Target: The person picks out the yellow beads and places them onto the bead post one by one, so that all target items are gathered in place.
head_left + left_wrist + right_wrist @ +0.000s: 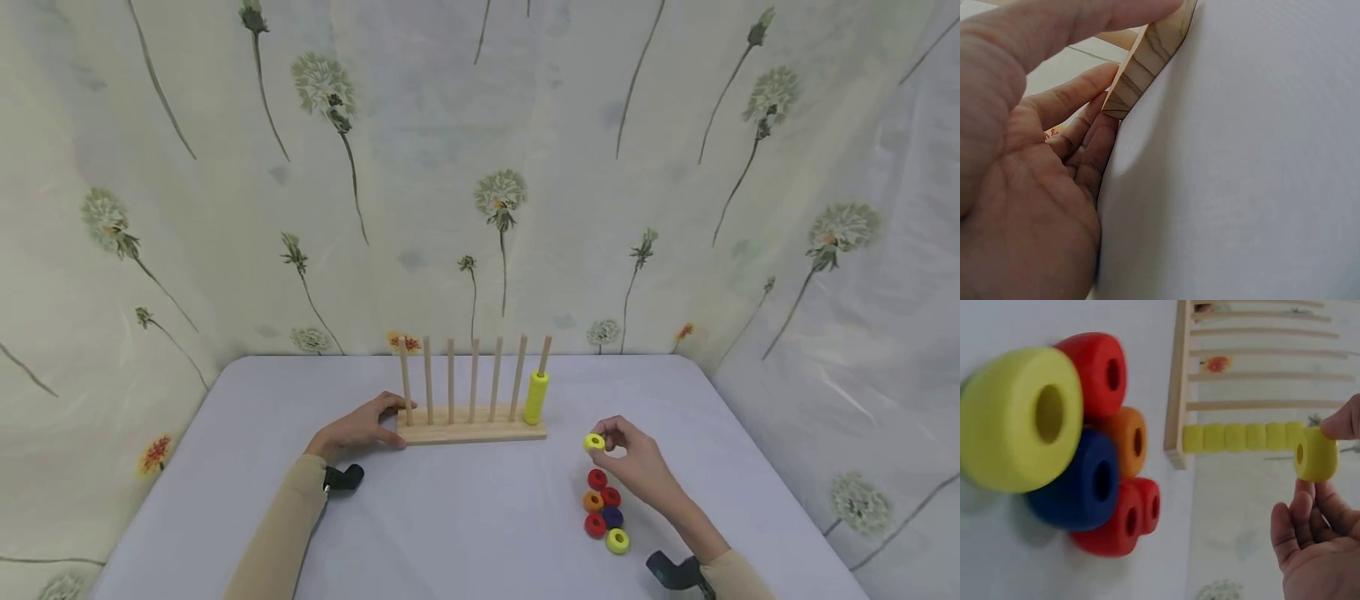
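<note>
A wooden peg rack (472, 432) stands on the table, with several upright pegs in a row. My left hand (363, 423) grips its left end, thumb at the front and fingers behind; the left wrist view shows the end grain of its base (1144, 65) between them. Yellow beads (1235, 437) are stacked on the rightmost peg, and the other pegs are bare. To the right of the rack, my right hand (637, 467) pinches a yellow bead (1317, 455) between thumb and fingers, above the table. Its hole shows in the right wrist view.
Loose beads lie close together in front of the right hand: several red ones (595, 525), an orange one (592, 501), a dark blue one (612, 517) and a yellow one (618, 541). A flower-printed cloth (420, 167) hangs behind the white table (450, 533).
</note>
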Motion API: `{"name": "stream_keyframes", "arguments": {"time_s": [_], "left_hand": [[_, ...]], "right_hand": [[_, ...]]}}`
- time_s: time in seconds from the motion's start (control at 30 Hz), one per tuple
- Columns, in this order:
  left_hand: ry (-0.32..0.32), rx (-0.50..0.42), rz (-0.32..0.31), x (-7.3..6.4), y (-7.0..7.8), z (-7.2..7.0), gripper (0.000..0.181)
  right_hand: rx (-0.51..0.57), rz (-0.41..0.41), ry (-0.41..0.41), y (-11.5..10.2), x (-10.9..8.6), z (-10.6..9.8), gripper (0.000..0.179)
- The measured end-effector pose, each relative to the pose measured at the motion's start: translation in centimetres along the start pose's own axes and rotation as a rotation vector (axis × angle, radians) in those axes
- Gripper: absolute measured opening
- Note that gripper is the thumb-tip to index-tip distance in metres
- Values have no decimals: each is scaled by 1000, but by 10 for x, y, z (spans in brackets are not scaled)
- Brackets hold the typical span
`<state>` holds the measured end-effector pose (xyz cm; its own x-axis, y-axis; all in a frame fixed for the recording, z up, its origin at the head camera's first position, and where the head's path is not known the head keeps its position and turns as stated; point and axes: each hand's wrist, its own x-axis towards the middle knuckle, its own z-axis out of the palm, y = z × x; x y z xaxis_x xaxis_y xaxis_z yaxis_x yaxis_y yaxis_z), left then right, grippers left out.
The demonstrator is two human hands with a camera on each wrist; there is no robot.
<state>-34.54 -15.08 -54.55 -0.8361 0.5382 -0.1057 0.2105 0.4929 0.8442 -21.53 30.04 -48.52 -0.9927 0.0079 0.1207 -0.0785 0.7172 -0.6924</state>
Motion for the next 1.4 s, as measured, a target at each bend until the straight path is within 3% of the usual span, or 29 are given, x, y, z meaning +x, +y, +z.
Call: {"name": "stream_keyframes", "arguments": {"time_s": [0.37, 0.7, 1.03, 1.4], "left_hand": [[6, -11, -6, -1, 3, 1, 70], [13, -9, 0, -2, 2, 1, 68], [6, -22, 2, -2, 4, 2, 68], [15, 5, -13, 0, 0, 1, 67]], "right_hand": [[80, -178, 122, -54, 50, -18, 27], [124, -230, 145, -94, 91, -40, 28], [152, -229, 95, -111, 112, -37, 26], [134, -235, 33, -112, 118, -32, 29]]}}
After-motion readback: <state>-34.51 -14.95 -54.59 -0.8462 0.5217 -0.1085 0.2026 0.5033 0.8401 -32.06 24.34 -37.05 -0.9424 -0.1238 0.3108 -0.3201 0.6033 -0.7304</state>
